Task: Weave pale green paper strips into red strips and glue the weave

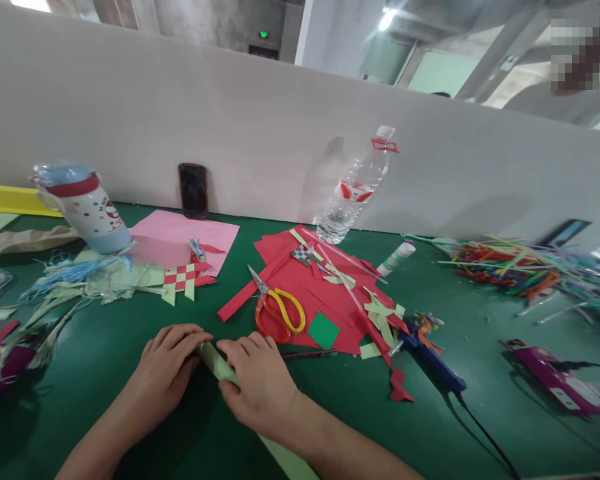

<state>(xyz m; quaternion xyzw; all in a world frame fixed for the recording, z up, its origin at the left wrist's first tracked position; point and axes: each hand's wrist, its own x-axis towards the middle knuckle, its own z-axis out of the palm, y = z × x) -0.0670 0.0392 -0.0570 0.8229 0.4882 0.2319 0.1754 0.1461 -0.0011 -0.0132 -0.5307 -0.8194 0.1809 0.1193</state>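
A light green paper strip [217,364] is stretched between my hands near the front of the table, its end looking folded or rolled. My left hand [169,365] pinches the far left end of it with thumb and fingers. Around the strip's nearer part, my right hand [261,383] is closed, and a further length of the pale paper runs out below my right wrist. Just beyond my right hand lie scissors [283,312] with one orange and one yellow handle, on a pile of red paper [325,300]. A small green paper square [323,330] rests beside them.
A water bottle [355,190], a glue stick [396,259], a phone [193,191] and a cup [87,210] stand behind. Woven red-and-white paper [183,277] lies left. To the right are a blue glue gun [433,360] with a cord, a purple device [555,380] and colourful strips [510,273].
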